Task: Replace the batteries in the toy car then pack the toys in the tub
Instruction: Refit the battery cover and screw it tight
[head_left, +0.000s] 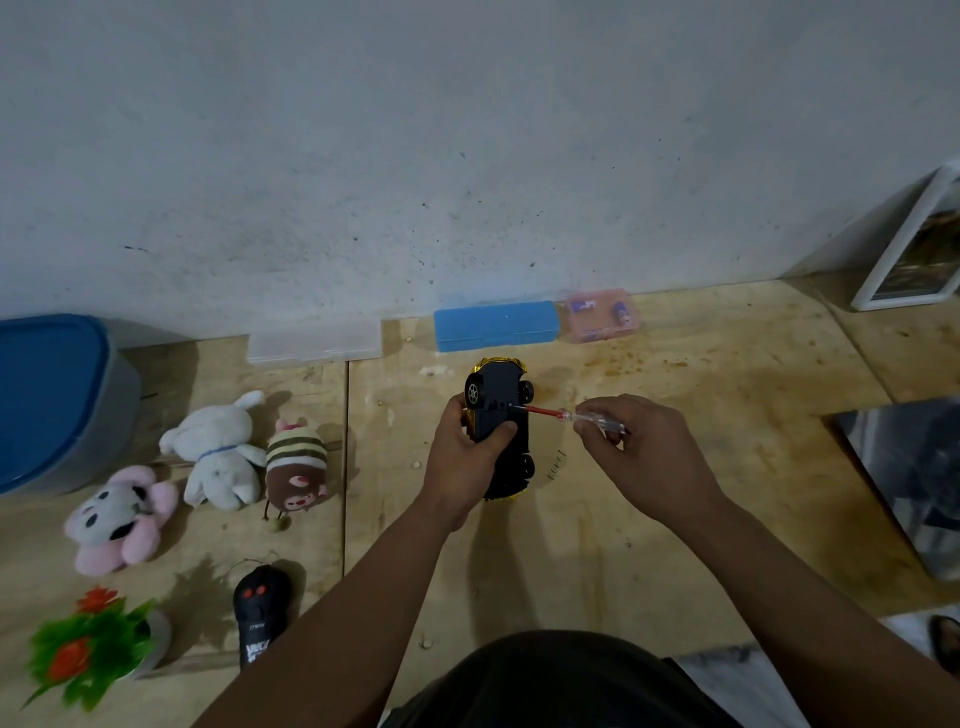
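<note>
The toy car (500, 415) is upside down, its black underside and wheels facing up and a gold body showing at the ends. The person's left hand (465, 457) grips it from the side, thumb across the underside, holding it over the plywood table (649, 519). The right hand (641, 447) pinches a screwdriver (566, 415) with a clear handle and red shank; its tip meets the underside of the car near the front wheels.

To the left lie a white plush rabbit (218, 452), a striped brown plush (296, 470) and a pink and grey plush (117, 514), close together. Nearer the person sits a black remote control (258, 613) with two red buttons; it carries white lettering too blurred to read. Beside it stands a small pot of plastic flowers (93, 649).

The grey tub (122, 400) with a blue lid (47, 395) stands at the far left against the wall. Along the wall rest a clear plastic box (314, 345), a blue box (496, 325) and a small pink case (602, 314) whose label cannot be read.
</note>
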